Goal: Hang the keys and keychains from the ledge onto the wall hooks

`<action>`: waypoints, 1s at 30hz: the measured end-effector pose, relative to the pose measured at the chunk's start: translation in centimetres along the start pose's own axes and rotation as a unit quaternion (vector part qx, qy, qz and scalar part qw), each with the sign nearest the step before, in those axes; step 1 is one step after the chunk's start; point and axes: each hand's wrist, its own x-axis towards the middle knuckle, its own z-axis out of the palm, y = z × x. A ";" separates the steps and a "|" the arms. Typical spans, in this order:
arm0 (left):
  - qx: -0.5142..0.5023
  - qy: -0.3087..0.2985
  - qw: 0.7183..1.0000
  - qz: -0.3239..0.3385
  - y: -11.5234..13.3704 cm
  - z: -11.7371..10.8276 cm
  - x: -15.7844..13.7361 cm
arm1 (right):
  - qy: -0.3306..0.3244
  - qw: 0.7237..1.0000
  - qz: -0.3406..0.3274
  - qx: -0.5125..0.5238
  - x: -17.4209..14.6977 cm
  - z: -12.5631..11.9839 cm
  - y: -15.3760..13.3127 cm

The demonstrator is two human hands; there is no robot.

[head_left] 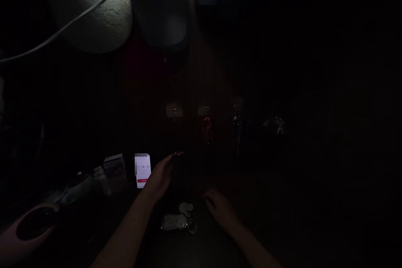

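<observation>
The scene is very dark. My left hand (163, 172) is raised in front of a lit phone (143, 171), its fingers drawn together and pointing toward the hooks. A faint glint shows at its fingertips; what they pinch, if anything, is lost in shadow. Low on the table, my right hand (220, 207) rests with loosely bent fingers apart and nothing visible in them. Between my forearms lies a silvery key fob (174, 222) with a metal ring (191, 226) and a pale rounded tag (186, 207).
A wall hook (174, 110) has nothing visible on it. Beside it hang a reddish keychain (207, 130), a dark keychain (237, 125) and a pale charm (279, 124). At left stand a small box (114, 167), a white bottle (102, 180) and a pink rounded object (28, 234). A cable (78, 16) crosses upper left.
</observation>
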 end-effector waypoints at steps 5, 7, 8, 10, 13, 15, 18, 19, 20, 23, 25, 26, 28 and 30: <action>0.089 0.001 0.995 0.035 1.0 0.5 0.0 | 0.005 1.000 -0.001 0.002 0.0 0.0 0.0; 0.083 -0.004 0.996 0.041 1.4 0.7 0.0 | 0.004 1.000 0.001 0.000 0.0 0.0 0.0; 0.077 -0.007 0.996 0.046 1.6 0.8 0.0 | 0.004 1.000 0.001 0.000 0.0 0.0 0.0; 0.075 -0.008 0.995 0.060 1.9 1.1 0.0 | 0.006 1.000 -0.002 -0.001 0.0 0.1 0.1; 0.120 0.024 0.988 0.089 1.8 1.1 0.2 | 0.003 1.000 -0.010 -0.006 0.1 0.2 0.3; 0.178 0.055 0.978 0.092 1.1 0.6 0.3 | 0.004 1.000 -0.011 -0.006 0.1 0.2 0.4; 0.304 0.054 0.949 0.071 -0.8 -0.8 0.4 | 0.004 1.000 -0.006 -0.006 0.2 0.2 0.3; 0.345 0.039 0.935 0.064 -1.5 -1.4 0.3 | 0.001 1.000 -0.003 -0.008 0.2 0.2 0.3; 0.369 0.025 0.927 0.057 -2.2 -2.0 0.3 | -0.001 1.000 -0.001 -0.010 0.2 0.2 0.3; 0.446 -0.003 0.894 0.051 -3.8 -3.7 -0.1 | -0.003 1.000 -0.001 -0.007 0.3 0.1 0.3; 0.497 0.010 0.866 0.053 -4.4 -4.7 -0.2 | -0.006 1.000 -0.001 -0.005 0.4 0.1 0.4; 0.515 0.022 0.855 0.054 -4.6 -5.1 -0.2 | -0.008 1.000 0.000 -0.005 0.4 0.2 0.4; 0.538 0.040 0.840 0.052 -4.7 -5.8 -0.1 | -0.011 1.000 0.001 -0.006 0.5 0.2 0.5; 0.565 0.042 0.823 0.045 -4.8 -6.2 -0.1 | -0.011 1.000 -0.001 -0.005 0.5 0.2 0.5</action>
